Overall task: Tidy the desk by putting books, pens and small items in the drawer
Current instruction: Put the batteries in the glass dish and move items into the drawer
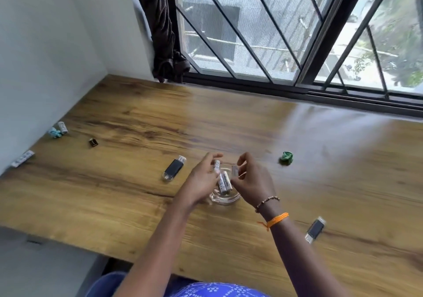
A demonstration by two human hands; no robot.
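Now | both hands (229, 177) curled above glass dish (225, 199) | apparently pinching batteries (225, 182)

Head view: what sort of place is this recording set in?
Probably a home room or study corner, upstairs. A wooden desk is built against a plain wall beside a barred window with a dark curtain. Small household items lie scattered, such as a USB stick and batteries in a glass dish.

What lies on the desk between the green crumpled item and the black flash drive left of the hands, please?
In the head view, the glass dish holding white tubes, with both hands above it.
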